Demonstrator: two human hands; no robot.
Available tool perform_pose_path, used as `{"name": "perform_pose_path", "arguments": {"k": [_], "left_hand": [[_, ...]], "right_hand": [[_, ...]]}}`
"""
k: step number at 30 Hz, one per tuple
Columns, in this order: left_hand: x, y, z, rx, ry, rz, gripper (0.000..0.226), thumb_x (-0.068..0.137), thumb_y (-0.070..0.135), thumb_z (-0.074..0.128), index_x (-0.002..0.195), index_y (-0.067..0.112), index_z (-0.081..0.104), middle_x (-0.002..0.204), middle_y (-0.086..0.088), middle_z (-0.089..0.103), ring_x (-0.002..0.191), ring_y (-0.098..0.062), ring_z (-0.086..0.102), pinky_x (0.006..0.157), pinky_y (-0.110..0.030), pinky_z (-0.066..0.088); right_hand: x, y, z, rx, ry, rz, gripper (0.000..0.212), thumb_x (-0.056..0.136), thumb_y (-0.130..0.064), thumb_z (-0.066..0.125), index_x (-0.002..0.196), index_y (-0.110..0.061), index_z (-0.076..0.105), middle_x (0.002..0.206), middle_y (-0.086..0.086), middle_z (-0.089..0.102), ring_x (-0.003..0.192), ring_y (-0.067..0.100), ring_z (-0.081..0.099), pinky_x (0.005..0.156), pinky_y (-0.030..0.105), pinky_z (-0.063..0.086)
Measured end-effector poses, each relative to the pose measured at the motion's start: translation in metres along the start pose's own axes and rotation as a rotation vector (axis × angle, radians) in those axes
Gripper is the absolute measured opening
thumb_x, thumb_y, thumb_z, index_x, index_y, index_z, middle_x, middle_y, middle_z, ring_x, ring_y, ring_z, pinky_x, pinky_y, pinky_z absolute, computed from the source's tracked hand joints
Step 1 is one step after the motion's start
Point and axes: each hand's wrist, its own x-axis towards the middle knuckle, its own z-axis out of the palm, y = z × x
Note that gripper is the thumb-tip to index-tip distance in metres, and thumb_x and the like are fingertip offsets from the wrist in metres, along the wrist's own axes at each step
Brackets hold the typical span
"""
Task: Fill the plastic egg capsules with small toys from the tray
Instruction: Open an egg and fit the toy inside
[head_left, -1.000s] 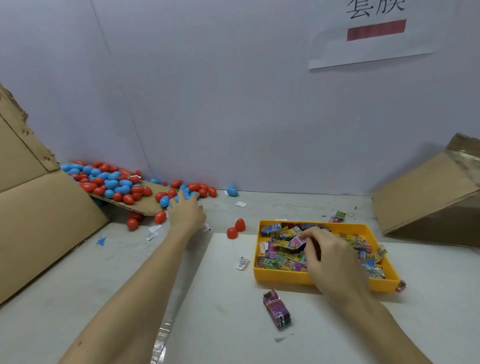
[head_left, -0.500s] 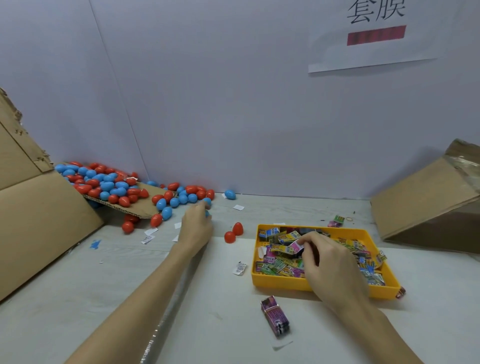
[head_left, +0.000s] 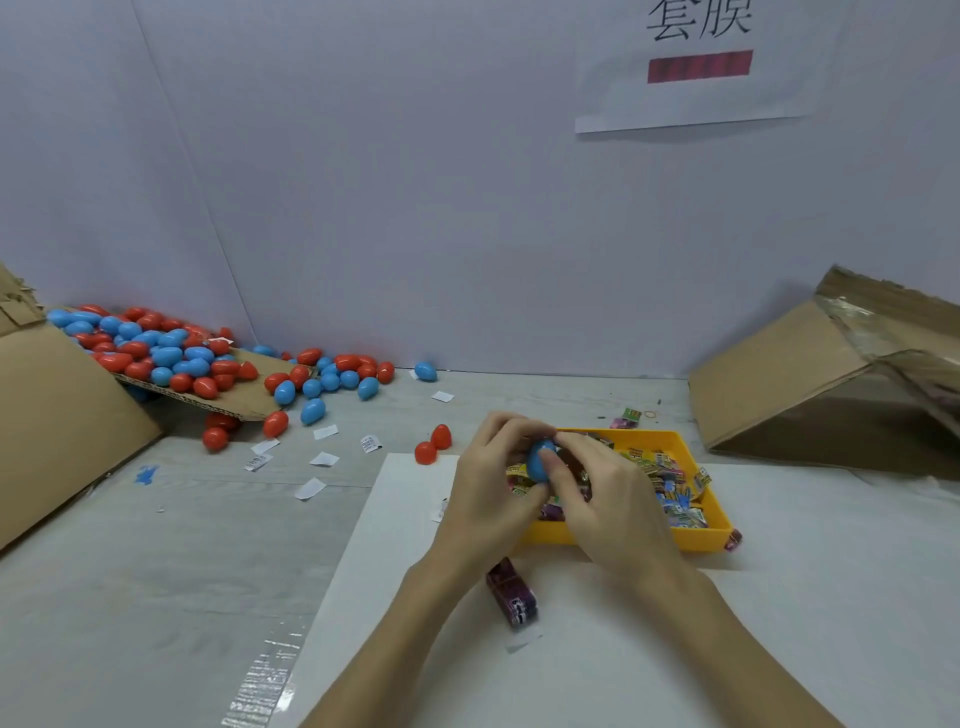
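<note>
While the left hand (head_left: 488, 493) and right hand (head_left: 608, 499) meet above the yellow tray (head_left: 623, 538) of small toys (head_left: 670, 488), both sets of fingers pinch one blue egg capsule (head_left: 537, 460).

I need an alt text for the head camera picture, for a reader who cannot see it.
Two bare hands, the left hand and the right hand, hold a blue egg capsule together above a yellow tray of small wrapped toys. A pile of red and blue capsules spills from cardboard at the left.
</note>
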Motion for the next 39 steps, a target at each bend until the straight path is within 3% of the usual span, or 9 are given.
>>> {"name": "perform_pose_path", "arguments": {"k": [5, 10, 16, 20, 26, 28, 31, 35, 39], "left_hand": [[-0.006, -0.006, -0.002, 0.199, 0.028, 0.123, 0.046, 0.074, -0.010, 0.080, 0.116, 0.004, 0.068, 0.116, -0.005, 0.061, 0.100, -0.005, 0.057, 0.087, -0.016, 0.054], [-0.006, -0.009, -0.008, 0.262, 0.054, 0.142, 0.033, 0.092, 0.006, 0.076, 0.123, 0.009, 0.066, 0.119, 0.000, 0.063, 0.104, -0.008, 0.059, 0.091, -0.008, 0.046], [-0.001, -0.018, -0.022, 0.139, 0.242, -0.088, 0.018, 0.102, 0.006, 0.059, 0.109, 0.018, 0.070, 0.104, 0.006, 0.070, 0.095, -0.005, 0.066, 0.076, -0.021, 0.055], [0.001, -0.021, -0.022, 0.032, 0.287, -0.221, 0.012, 0.104, 0.014, 0.059, 0.108, 0.019, 0.068, 0.102, 0.004, 0.070, 0.090, -0.015, 0.070, 0.077, -0.032, 0.059], [0.002, -0.015, -0.020, 0.056, 0.288, -0.178, 0.007, 0.101, 0.017, 0.066, 0.106, 0.020, 0.068, 0.102, 0.008, 0.068, 0.096, -0.007, 0.065, 0.079, -0.016, 0.052], [0.002, -0.013, -0.019, 0.056, 0.282, -0.158, 0.007, 0.099, 0.015, 0.068, 0.105, 0.020, 0.069, 0.101, 0.009, 0.069, 0.097, -0.007, 0.065, 0.079, -0.016, 0.052], [0.000, -0.012, -0.019, 0.006, 0.237, -0.147, 0.010, 0.095, 0.014, 0.074, 0.104, 0.018, 0.072, 0.100, 0.009, 0.072, 0.098, -0.009, 0.069, 0.081, -0.018, 0.056], [-0.002, -0.011, -0.017, 0.007, 0.179, -0.127, 0.014, 0.091, 0.012, 0.078, 0.104, 0.016, 0.075, 0.101, 0.007, 0.073, 0.099, -0.011, 0.069, 0.083, -0.025, 0.060], [-0.003, -0.011, -0.016, 0.018, 0.144, -0.105, 0.016, 0.089, 0.007, 0.079, 0.101, 0.017, 0.077, 0.101, 0.008, 0.071, 0.099, -0.009, 0.068, 0.083, -0.029, 0.060]], "right_hand": [[-0.001, -0.005, 0.002, 0.060, -0.036, -0.011, 0.018, 0.098, -0.033, 0.068, 0.111, -0.020, 0.070, 0.092, -0.009, 0.067, 0.085, 0.011, 0.063, 0.074, 0.028, 0.053], [0.005, 0.002, -0.005, 0.086, 0.010, 0.058, 0.023, 0.107, -0.019, 0.052, 0.108, -0.011, 0.074, 0.092, -0.002, 0.070, 0.086, 0.012, 0.064, 0.075, 0.038, 0.053], [0.002, 0.006, -0.015, 0.032, -0.210, 0.064, 0.050, 0.099, -0.056, 0.042, 0.088, -0.027, 0.082, 0.099, -0.016, 0.067, 0.103, 0.004, 0.056, 0.089, 0.028, 0.045], [0.002, 0.001, -0.011, -0.147, -0.360, 0.041, 0.068, 0.098, -0.065, 0.028, 0.092, -0.029, 0.084, 0.096, -0.015, 0.072, 0.096, 0.009, 0.054, 0.093, 0.036, 0.044], [0.004, -0.001, -0.011, -0.188, -0.340, 0.066, 0.076, 0.099, -0.060, 0.021, 0.087, -0.012, 0.079, 0.082, -0.001, 0.075, 0.084, 0.015, 0.059, 0.084, 0.038, 0.047], [0.003, -0.001, -0.012, -0.145, -0.259, 0.051, 0.064, 0.102, -0.052, 0.034, 0.086, -0.007, 0.077, 0.080, 0.002, 0.074, 0.082, 0.018, 0.060, 0.081, 0.037, 0.048], [0.003, 0.002, -0.012, -0.151, -0.125, -0.003, 0.012, 0.097, -0.019, 0.070, 0.096, -0.011, 0.079, 0.092, 0.001, 0.075, 0.091, 0.019, 0.065, 0.084, 0.032, 0.053], [0.003, 0.002, -0.014, -0.110, -0.032, 0.075, 0.026, 0.091, 0.000, 0.072, 0.112, -0.015, 0.073, 0.096, -0.002, 0.071, 0.087, 0.011, 0.066, 0.081, 0.027, 0.057], [0.003, 0.003, -0.015, -0.069, -0.010, 0.158, 0.026, 0.091, -0.016, 0.078, 0.116, -0.016, 0.070, 0.080, -0.005, 0.065, 0.073, 0.004, 0.059, 0.068, 0.011, 0.045]]}}
